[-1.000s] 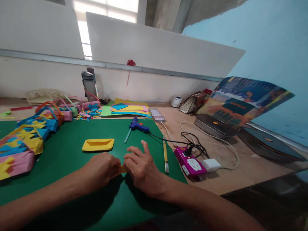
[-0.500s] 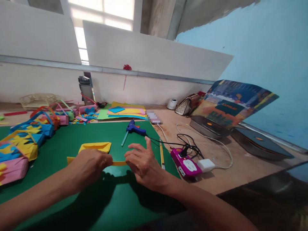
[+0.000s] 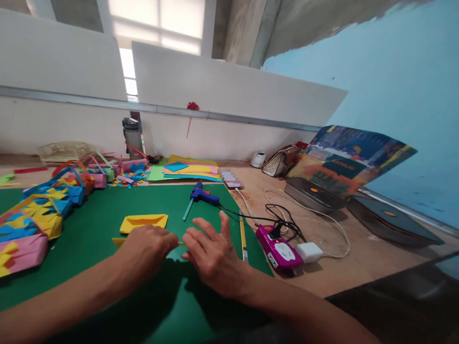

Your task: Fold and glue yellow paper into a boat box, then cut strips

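Between my two hands runs a narrow yellow paper strip (image 3: 180,243), held above the green mat (image 3: 107,198). My left hand (image 3: 152,246) is closed on it, and its other end sticks out to the left behind the wrist. My right hand (image 3: 211,253) pinches the strip with thumb and index finger, the other fingers raised. Just behind my left hand lies a folded yellow paper box (image 3: 143,220), hollow in the middle. A blue glue gun (image 3: 202,193) with a pale blue glue stick rests farther back on the mat.
Colourful paper baskets (image 3: 39,208) line the left side. Stacked paper sheets (image 3: 190,169) lie at the back. On the right are a yellow cutter knife (image 3: 243,234), a purple power strip (image 3: 279,251) with cables, and dark lidded boxes (image 3: 311,193). A bottle (image 3: 133,138) stands behind.
My hands have come closer together, so less of the strip shows between them. The view has shifted slightly.
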The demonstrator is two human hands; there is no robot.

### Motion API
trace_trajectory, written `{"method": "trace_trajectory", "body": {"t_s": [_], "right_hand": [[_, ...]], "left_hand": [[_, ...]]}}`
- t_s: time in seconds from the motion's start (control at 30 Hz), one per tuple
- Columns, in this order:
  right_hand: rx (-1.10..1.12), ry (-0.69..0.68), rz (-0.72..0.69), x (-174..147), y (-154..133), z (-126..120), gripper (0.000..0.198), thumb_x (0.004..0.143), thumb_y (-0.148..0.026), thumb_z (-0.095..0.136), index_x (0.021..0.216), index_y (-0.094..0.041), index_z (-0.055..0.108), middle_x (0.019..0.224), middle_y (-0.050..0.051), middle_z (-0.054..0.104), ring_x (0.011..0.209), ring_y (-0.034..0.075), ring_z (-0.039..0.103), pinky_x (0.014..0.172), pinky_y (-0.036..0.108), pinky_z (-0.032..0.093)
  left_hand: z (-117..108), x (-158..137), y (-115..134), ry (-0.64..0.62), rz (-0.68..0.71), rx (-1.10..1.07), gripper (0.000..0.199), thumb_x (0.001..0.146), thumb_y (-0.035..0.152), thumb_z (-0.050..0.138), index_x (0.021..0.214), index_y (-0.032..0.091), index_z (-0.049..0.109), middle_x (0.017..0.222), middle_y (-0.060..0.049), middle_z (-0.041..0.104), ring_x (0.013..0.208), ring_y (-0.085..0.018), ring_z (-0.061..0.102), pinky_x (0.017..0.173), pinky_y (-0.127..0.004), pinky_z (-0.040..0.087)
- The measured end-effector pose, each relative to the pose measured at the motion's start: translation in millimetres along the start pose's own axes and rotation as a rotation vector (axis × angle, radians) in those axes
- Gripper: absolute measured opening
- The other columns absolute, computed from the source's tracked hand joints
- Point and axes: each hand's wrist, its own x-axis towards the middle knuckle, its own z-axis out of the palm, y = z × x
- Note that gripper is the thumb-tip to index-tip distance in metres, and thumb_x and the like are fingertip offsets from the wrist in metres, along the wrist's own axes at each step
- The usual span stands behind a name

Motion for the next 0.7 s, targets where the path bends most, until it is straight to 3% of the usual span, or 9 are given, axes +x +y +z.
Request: {"method": "trace_trajectory", "body": {"t_s": [0.13, 0.3, 0.43, 0.7], "right_hand": [[-0.071, -0.122, -0.067, -5, -5, 4, 0.028, 0.089, -0.008, 0.034, 0.073, -0.016, 0.056, 0.068, 0.002, 0.059, 0.098, 0.023, 0.053, 0.106, 0.054, -0.004], [-0.182, -0.162, -0.087, -6, -7, 2, 0.027, 0.085, -0.007, 0.036, 0.069, -0.017, 0.056, 0.065, 0.003, 0.057, 0.094, 0.025, 0.052, 0.105, 0.057, -0.003], [-0.15, -0.155, -0.044, -3, 0, -1, 0.026, 0.079, -0.003, 0.039, 0.065, -0.018, 0.056, 0.06, 0.001, 0.056, 0.09, 0.024, 0.052, 0.105, 0.056, -0.003], [-0.09, -0.181, 0.089, -2, 27, -2, 0.023, 0.075, -0.001, 0.047, 0.063, -0.017, 0.058, 0.057, -0.001, 0.059, 0.084, 0.019, 0.052, 0.104, 0.054, 0.001]], "left_hand": [[14, -1, 22, 0.072, 0.107, 0.178, 0.022, 0.078, 0.002, 0.043, 0.069, 0.017, 0.056, 0.061, -0.003, 0.061, 0.058, -0.018, 0.058, 0.056, -0.027, 0.039], [19, -2, 24, 0.161, 0.185, 0.246, 0.023, 0.077, 0.0, 0.043, 0.071, 0.017, 0.057, 0.063, -0.003, 0.061, 0.058, -0.02, 0.059, 0.056, -0.029, 0.041], [15, -1, 14, 0.095, 0.112, 0.202, 0.021, 0.079, 0.004, 0.046, 0.072, 0.018, 0.06, 0.063, -0.002, 0.063, 0.06, -0.019, 0.06, 0.058, -0.027, 0.041], [6, -12, -30, 0.072, -0.074, 0.142, 0.034, 0.085, 0.011, 0.034, 0.076, 0.022, 0.065, 0.078, -0.002, 0.068, 0.077, -0.019, 0.063, 0.065, -0.026, 0.042]]}}
